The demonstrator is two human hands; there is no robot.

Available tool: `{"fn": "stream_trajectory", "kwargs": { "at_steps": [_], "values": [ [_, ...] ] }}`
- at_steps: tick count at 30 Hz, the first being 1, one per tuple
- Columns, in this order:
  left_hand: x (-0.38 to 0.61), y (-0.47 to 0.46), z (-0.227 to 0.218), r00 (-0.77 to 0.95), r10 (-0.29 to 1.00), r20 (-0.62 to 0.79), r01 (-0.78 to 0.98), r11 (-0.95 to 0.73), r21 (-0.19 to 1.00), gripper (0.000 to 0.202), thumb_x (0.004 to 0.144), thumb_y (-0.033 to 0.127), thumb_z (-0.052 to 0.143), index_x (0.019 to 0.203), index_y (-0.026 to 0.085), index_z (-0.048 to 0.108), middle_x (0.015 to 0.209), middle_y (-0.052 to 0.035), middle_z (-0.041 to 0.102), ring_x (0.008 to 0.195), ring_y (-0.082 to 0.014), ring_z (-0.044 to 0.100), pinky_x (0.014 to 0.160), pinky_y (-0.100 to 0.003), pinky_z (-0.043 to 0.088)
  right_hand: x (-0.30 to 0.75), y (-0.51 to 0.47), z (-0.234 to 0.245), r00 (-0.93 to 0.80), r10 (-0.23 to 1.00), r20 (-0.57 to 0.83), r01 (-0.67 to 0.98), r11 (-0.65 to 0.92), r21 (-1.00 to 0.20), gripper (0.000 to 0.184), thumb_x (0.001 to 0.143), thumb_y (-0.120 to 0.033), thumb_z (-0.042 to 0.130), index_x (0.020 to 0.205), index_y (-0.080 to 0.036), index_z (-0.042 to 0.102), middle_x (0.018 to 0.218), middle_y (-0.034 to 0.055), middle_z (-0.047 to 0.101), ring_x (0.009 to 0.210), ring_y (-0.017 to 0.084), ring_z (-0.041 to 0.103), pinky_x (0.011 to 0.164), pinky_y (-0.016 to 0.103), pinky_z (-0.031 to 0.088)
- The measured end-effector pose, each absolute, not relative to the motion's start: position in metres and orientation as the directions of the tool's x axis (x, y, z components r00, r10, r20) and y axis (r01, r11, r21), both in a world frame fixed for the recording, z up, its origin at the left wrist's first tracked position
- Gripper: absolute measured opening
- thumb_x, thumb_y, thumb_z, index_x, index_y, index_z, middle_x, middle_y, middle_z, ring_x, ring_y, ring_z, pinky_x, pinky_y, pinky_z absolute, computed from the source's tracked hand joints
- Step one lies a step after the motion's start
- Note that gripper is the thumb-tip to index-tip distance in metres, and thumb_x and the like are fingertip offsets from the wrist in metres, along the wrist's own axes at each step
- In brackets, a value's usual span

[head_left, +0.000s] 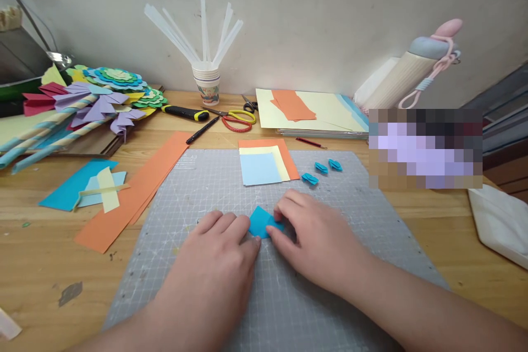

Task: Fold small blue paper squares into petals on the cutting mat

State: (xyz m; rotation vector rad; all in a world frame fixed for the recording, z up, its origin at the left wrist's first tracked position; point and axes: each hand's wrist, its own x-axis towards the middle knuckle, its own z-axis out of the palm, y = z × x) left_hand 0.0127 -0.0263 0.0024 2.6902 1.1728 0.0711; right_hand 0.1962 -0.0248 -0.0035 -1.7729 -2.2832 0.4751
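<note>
A small blue paper piece (259, 221) lies on the grey cutting mat (214, 187), pinched between both of my hands. My left hand (218, 258) rests on the mat with fingers curled, its fingertips pressing the paper's left edge. My right hand (313, 242) holds the paper's right side between thumb and fingers. Three small folded blue paper pieces (322, 170) lie on the mat beyond my right hand. A stack of light blue, yellow and orange paper squares (266, 165) sits just behind the blue piece.
Orange paper strips (136, 192) lie left of the mat, blue and yellow scraps (91, 187) beyond them. Paper flowers (91, 99) fill the back left. A cup of glue sticks (206, 85), scissors (233, 118), a utility knife (183, 113) and paper sheets (313, 110) line the back.
</note>
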Motion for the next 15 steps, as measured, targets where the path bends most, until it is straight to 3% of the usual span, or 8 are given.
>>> {"fn": "stream_trajectory", "kwargs": {
  "at_steps": [7,10,15],
  "values": [
    [0.014,-0.025,-0.005,0.78,0.619,0.087,0.607,-0.784,0.131,0.019,0.076,0.002,0.05,0.076,0.018,0.059,0.081,-0.0028,0.062,0.078,-0.023,0.056,0.079,-0.042,0.041,0.195,-0.021,-0.011,-0.301,0.952,-0.052,0.831,0.235,-0.505,0.006,0.082,-0.015,0.058,0.077,-0.018,0.055,0.088,0.0035,0.055,0.085,0.021,0.051,0.074,0.035,0.038],
    [0.015,-0.023,-0.005,0.709,0.7,0.089,0.672,-0.708,0.218,0.018,0.081,0.005,0.046,0.077,0.019,0.057,0.081,-0.0027,0.059,0.077,-0.0217,0.054,0.076,-0.04,0.04,0.196,-0.019,-0.013,-0.301,0.953,-0.048,0.799,0.224,-0.557,0.008,0.08,-0.013,0.057,0.075,-0.019,0.055,0.086,0.0026,0.054,0.085,0.02,0.05,0.074,0.035,0.038],
    [0.012,-0.014,-0.005,0.593,0.783,0.188,0.719,-0.62,0.315,0.022,0.082,0.007,0.049,0.099,0.018,0.055,0.103,-0.0055,0.06,0.095,-0.0239,0.054,0.082,-0.04,0.035,0.198,-0.015,-0.011,-0.272,0.959,-0.074,0.661,0.131,-0.739,0.012,0.076,-0.01,0.053,0.069,-0.019,0.051,0.081,0.0002,0.05,0.075,0.016,0.048,0.067,0.031,0.037]
  ]
}}
